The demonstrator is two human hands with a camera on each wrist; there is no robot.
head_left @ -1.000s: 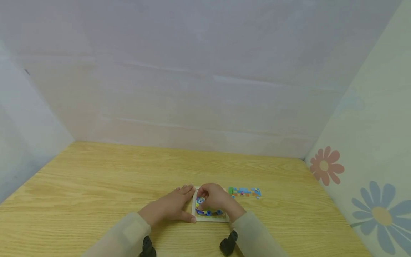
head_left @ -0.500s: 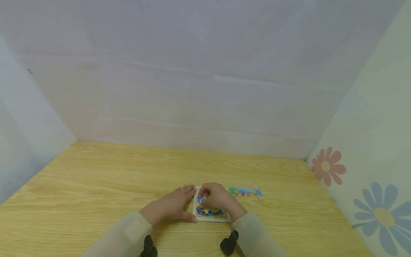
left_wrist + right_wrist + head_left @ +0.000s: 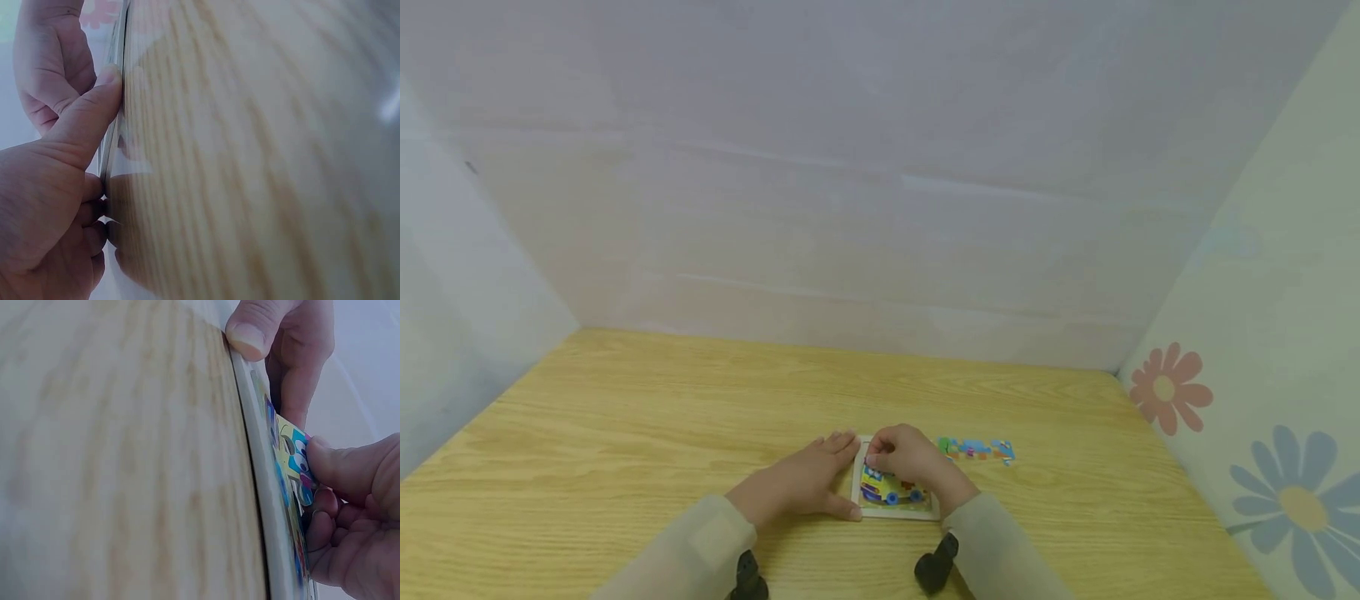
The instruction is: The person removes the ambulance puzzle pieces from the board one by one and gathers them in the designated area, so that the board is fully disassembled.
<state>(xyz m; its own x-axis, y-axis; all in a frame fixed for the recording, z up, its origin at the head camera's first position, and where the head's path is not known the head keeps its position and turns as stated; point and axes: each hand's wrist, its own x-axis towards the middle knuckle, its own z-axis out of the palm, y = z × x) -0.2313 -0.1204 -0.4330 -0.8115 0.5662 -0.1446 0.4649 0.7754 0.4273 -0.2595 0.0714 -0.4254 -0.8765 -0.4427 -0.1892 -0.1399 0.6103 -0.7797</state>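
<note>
A small jigsaw tray with a pale rim lies on the table, showing a yellow vehicle with blue wheels. My left hand rests along its left side, fingers extended, the thumb on the near left corner. Over the tray's upper left part, my right hand pinches a puzzle piece. In the right wrist view this puzzle piece, yellow and blue with cartoon eyes, stands tilted up from the tray between thumb and fingers. The right hand hides part of the picture.
Several loose puzzle pieces lie in a group just right of the tray. The wooden table meets a pale back wall and a flowered wall on the right.
My right hand's fingertips have shifted slightly up and away over the tray, uncovering more of the yellow vehicle. My left hand has stayed at the tray's left side.
</note>
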